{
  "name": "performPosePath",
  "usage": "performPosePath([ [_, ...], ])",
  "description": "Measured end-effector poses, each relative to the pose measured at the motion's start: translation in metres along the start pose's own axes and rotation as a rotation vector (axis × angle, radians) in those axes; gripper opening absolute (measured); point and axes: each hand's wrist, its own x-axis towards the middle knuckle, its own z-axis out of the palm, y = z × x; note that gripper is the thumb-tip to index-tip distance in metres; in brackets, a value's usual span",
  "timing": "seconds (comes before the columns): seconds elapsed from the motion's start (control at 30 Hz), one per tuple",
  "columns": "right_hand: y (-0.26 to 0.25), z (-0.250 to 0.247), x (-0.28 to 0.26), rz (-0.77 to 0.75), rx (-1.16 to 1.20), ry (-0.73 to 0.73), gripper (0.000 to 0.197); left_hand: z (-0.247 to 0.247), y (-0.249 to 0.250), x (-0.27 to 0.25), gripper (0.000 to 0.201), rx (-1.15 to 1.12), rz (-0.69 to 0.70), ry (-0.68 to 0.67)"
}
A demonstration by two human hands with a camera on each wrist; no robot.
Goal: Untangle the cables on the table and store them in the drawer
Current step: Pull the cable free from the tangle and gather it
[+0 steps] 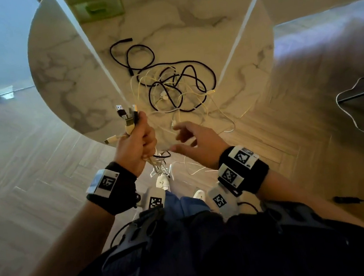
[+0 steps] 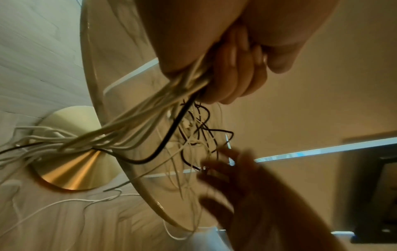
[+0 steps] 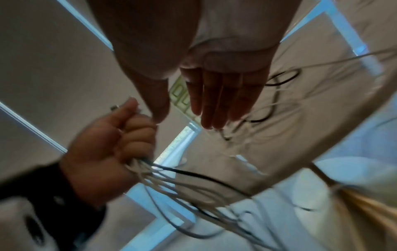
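Observation:
My left hand (image 1: 137,143) grips a bundle of white and black cables (image 2: 150,110) in its fist at the table's near edge, with the plug ends (image 1: 126,114) sticking up above the thumb. The strands hang down below the fist toward the floor. My right hand (image 1: 194,141) hovers beside it with fingers spread and straight (image 3: 214,101), holding nothing. A tangle of black and white cables (image 1: 177,86) lies on the round marble table (image 1: 68,82) just beyond both hands. A separate black cable (image 1: 135,57) loops behind it.
A green drawer unit (image 1: 98,6) stands at the far edge of the table. The table's gold base (image 2: 71,161) sits on the wooden floor. A white charger cable (image 1: 358,104) runs across the floor at right.

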Motion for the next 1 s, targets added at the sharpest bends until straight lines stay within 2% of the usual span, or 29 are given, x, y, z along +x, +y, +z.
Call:
performPosePath([
  [0.07, -0.019, 0.007, 0.002, -0.081, 0.093, -0.14, 0.071, 0.012, 0.002, -0.013, 0.041, 0.04, 0.003, -0.069],
  [0.1, -0.023, 0.013, 0.003, -0.117, 0.137, -0.203, 0.071, 0.016, 0.003, -0.019, 0.042, 0.061, 0.011, -0.099],
  [0.13, -0.024, 0.021, 0.002, -0.14, 0.186, -0.258, 0.063, 0.02, 0.006, -0.024, 0.045, 0.073, 0.024, -0.125],
  [0.23, -0.021, 0.04, -0.005, -0.155, 0.326, -0.386, 0.016, 0.022, 0.017, -0.033, 0.044, 0.033, 0.077, -0.188],
  [0.27, -0.019, 0.045, -0.007, -0.176, 0.304, -0.393, 0.007, 0.021, 0.021, -0.035, 0.041, 0.016, 0.094, -0.195],
  [0.33, -0.012, 0.053, -0.009, -0.225, 0.164, -0.384, 0.005, 0.019, 0.029, -0.037, 0.039, 0.026, 0.13, -0.189],
  [0.4, 0.005, 0.061, -0.009, -0.212, 0.037, -0.383, 0.013, 0.018, 0.037, -0.04, 0.041, 0.052, 0.179, -0.201],
  [0.5, 0.041, 0.065, -0.009, -0.102, -0.006, -0.396, 0.023, 0.017, 0.054, -0.045, 0.049, 0.039, 0.241, -0.207],
  [0.63, 0.074, 0.054, -0.015, 0.03, -0.164, -0.395, 0.046, 0.012, 0.074, -0.052, 0.059, 0.029, 0.277, -0.227],
  [0.7, 0.08, 0.047, -0.019, 0.107, -0.257, -0.426, 0.069, 0.01, 0.075, -0.051, 0.055, 0.047, 0.271, -0.232],
  [0.77, 0.079, 0.04, -0.021, 0.141, -0.354, -0.469, 0.08, 0.009, 0.069, -0.049, 0.043, 0.099, 0.25, -0.232],
  [0.83, 0.072, 0.031, -0.02, 0.134, -0.424, -0.48, 0.084, 0.008, 0.054, -0.046, 0.039, 0.19, 0.204, -0.226],
  [0.9, 0.061, 0.02, -0.013, 0.107, -0.51, -0.454, 0.086, 0.009, 0.036, -0.042, 0.043, 0.278, 0.16, -0.206],
  [1.0, 0.045, 0.007, 0.001, 0.034, -0.542, -0.393, 0.079, 0.015, 0.02, -0.038, 0.045, 0.291, 0.131, -0.186],
])
